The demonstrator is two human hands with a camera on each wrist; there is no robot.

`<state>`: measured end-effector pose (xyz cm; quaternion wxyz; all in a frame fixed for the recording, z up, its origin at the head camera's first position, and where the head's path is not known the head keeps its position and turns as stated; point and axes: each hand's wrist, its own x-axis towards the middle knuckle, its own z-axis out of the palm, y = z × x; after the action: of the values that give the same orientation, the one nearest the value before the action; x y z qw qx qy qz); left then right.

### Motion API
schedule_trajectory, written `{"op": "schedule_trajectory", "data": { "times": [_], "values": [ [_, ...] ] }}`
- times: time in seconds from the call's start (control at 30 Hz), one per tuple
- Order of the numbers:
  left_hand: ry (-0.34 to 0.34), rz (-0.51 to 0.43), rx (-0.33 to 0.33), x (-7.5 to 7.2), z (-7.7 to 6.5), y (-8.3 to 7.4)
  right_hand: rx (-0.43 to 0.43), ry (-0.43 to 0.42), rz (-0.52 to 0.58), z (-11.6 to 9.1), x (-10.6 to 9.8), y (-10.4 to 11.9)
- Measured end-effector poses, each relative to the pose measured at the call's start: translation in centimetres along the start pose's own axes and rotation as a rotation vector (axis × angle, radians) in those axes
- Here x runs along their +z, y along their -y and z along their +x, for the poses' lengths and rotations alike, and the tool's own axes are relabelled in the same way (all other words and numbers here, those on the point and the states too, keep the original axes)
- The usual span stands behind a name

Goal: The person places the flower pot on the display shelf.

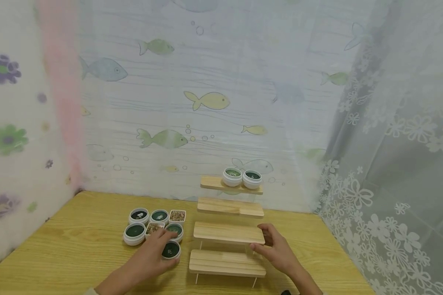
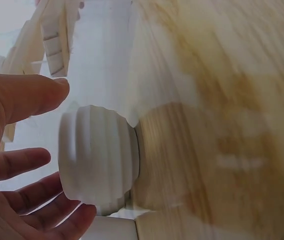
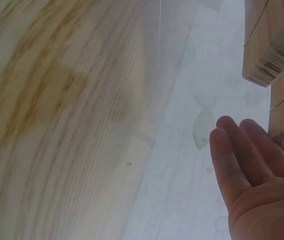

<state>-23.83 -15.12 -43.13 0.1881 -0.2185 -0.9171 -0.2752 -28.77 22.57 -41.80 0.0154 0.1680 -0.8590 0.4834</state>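
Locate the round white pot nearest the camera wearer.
In the head view, the round white pot is left of the stand's lowest shelf, beside the left hand and just in front of another green-topped pot.

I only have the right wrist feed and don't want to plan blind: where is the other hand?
Observer: The left hand is at a round white bowl with dark green contents, left of the rack.
Operator: My view catches just board ends. Does anything stand on the top board?
Observer: Yes, two round white bowls, one on the left and one on the right, side by side.
Operator: Any containers of another shape?
Observer: Two square white dishes, one at the back of the group on the table and one partly behind the left hand, both with brownish grainy contents.
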Motion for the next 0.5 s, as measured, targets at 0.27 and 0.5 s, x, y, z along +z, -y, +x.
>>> {"op": "schedule_trajectory", "data": {
  "times": [0.27,0.5],
  "values": [
    [0.014,0.004,-0.019,-0.01,-0.1,0.27,-0.006,-0.003,-0.007,0.03,0.04,-0.11],
    [0.018,-0.005,-0.041,0.09,-0.11,0.47,-0.008,-0.005,-0.007,0.01,0.06,-0.17]
  ]
}}
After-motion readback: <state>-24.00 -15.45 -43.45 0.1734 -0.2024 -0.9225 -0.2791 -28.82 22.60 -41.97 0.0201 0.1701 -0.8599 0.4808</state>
